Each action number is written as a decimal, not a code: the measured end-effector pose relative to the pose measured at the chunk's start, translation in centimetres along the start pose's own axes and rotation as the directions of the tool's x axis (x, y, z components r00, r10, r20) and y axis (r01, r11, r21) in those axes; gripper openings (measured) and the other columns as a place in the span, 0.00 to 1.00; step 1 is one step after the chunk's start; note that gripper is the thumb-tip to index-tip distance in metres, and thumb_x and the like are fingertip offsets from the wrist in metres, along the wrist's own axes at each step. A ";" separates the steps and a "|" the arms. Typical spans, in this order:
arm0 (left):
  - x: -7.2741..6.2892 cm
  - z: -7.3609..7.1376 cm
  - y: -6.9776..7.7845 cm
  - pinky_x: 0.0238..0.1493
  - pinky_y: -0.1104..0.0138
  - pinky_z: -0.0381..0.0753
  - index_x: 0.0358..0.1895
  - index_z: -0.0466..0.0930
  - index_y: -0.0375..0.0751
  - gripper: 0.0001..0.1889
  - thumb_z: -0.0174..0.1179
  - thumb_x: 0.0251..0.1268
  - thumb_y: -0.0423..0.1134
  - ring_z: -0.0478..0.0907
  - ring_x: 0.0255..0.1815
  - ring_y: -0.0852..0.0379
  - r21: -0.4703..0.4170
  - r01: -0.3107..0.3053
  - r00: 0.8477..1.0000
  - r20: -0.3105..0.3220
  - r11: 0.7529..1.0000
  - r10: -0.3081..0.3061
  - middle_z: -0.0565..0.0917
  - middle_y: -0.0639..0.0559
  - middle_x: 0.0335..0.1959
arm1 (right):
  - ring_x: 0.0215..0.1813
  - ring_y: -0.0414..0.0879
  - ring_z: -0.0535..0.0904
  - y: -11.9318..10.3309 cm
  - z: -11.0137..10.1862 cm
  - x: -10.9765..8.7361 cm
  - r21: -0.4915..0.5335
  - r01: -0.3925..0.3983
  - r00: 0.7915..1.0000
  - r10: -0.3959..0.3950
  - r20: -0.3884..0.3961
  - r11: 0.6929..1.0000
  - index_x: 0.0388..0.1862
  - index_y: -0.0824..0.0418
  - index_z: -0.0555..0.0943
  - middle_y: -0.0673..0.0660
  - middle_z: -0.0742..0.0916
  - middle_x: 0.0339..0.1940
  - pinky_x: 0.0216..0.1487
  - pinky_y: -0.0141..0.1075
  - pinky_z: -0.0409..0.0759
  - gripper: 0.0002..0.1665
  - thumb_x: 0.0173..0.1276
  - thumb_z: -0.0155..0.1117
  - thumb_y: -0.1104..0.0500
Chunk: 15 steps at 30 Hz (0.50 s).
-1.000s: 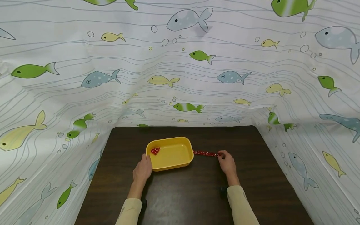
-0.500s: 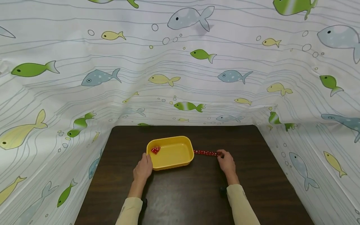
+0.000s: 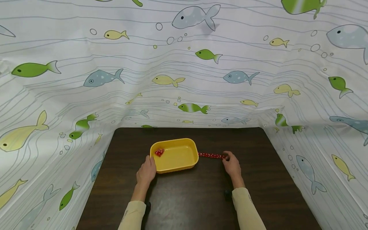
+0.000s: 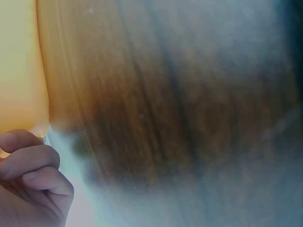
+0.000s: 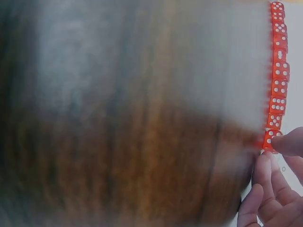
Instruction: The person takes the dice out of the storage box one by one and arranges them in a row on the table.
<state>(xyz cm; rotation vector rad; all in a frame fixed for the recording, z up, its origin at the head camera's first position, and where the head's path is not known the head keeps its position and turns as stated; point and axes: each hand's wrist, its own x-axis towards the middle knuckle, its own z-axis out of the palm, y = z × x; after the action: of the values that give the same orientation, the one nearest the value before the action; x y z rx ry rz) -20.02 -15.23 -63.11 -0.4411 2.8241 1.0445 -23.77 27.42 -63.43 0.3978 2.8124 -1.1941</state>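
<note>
A shallow yellow tray [image 3: 179, 159] lies slightly skewed on the table. Its left end is gripped by my left hand [image 3: 146, 171], whose curled fingers also show against the yellow side in the left wrist view. A small cluster of red dice [image 3: 159, 152] sits in the tray's left part. From the tray's right side a straight row of red dice [image 3: 211, 155] runs out across the table. At the row's right end, my right hand [image 3: 232, 165] pinches the last die [image 5: 272, 139] between thumb and finger; in the right wrist view that die touches or nearly touches its neighbour.
The dark wood table [image 3: 189, 198] has a white fish-patterned curtain [image 3: 184, 76] behind it and along both sides. Dark bands are partly visible at both wrists, below the light sleeves [image 3: 247, 207].
The head view has tilted very slightly, shifting the whole scene a few pixels. Both hands, the tray and the dice row stay essentially where they were.
</note>
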 end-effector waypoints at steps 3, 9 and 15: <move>-0.1 -0.1 0.1 0.33 0.54 0.69 0.62 0.69 0.38 0.28 0.27 0.90 0.57 0.74 0.29 0.46 -0.002 -0.005 1.000 -0.002 1.000 0.005 0.76 0.43 0.30 | 0.35 0.50 0.77 -0.1 -0.1 0.0 0.009 -0.016 1.000 0.016 -0.002 1.000 0.78 0.53 0.72 0.62 0.83 0.56 0.32 0.42 0.71 0.28 0.81 0.58 0.56; -0.1 0.0 0.1 0.33 0.54 0.70 0.63 0.69 0.38 0.28 0.28 0.90 0.56 0.75 0.29 0.46 -0.004 -0.007 1.000 -0.008 1.000 0.007 0.77 0.43 0.30 | 0.37 0.52 0.77 -1.3 0.1 -0.1 0.057 -0.027 0.996 0.031 -0.079 0.998 0.77 0.54 0.73 0.61 0.83 0.55 0.35 0.43 0.70 0.28 0.81 0.57 0.52; 0.0 0.0 0.0 0.32 0.55 0.69 0.61 0.69 0.38 0.27 0.29 0.90 0.56 0.74 0.28 0.46 -0.001 -0.004 1.000 -0.014 1.000 0.004 0.76 0.43 0.30 | 0.34 0.51 0.76 -4.4 1.4 0.1 0.090 0.074 0.988 -0.061 -0.138 0.993 0.73 0.54 0.77 0.59 0.83 0.49 0.35 0.43 0.70 0.25 0.81 0.58 0.53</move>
<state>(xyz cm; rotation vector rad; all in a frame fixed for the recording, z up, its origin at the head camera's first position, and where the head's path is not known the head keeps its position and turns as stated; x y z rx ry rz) -20.07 -15.17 -63.12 -0.4452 2.8380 1.0477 -25.04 23.49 -61.33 0.4068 2.9125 -1.3693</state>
